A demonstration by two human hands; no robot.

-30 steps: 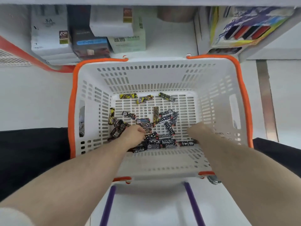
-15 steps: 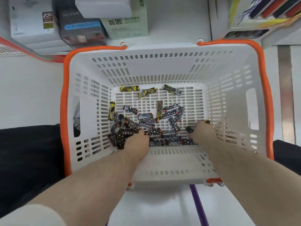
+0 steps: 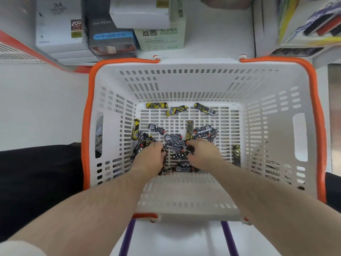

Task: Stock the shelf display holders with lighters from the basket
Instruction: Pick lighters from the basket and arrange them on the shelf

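Pickup step: both hands down in the basket (image 3: 311, 111) at frame centre, left hand (image 3: 149, 158) and right hand (image 3: 202, 154) curled on lighters (image 3: 174, 143) from the floor pile, exact hold unclear; next, lift and carry to holders, not in view.

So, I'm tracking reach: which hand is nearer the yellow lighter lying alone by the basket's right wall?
Right. The right hand is just left of that lighter; the left hand is farther left.

Head view, straight down, close.
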